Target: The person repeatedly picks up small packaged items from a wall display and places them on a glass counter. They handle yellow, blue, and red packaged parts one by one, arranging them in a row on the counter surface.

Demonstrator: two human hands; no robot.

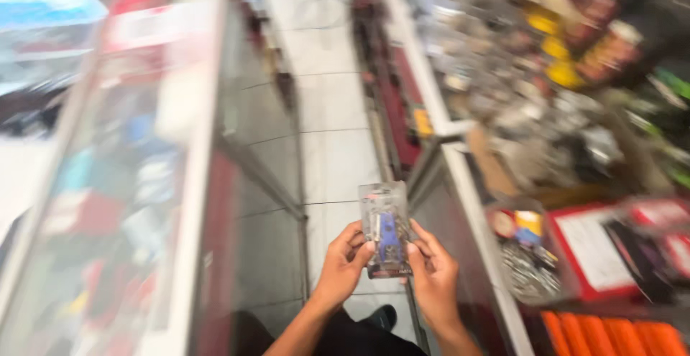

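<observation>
Above the tiled floor (338, 155), between two glass display cases: a clear packet (387, 228) with a blue piece inside, held upright. Pinched on its left edge by the left hand (343, 262), on its right edge by the right hand (431, 273). Left case (144, 183) and right case (474, 205) blurred, packed with small goods.

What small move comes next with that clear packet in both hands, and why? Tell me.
Probably tilt the clear packet up toward the face and hold it steady. The left hand and right hand pinch its lower edges over the tiled aisle floor, and the view is blurred, so the blue part inside cannot be made out.
</observation>
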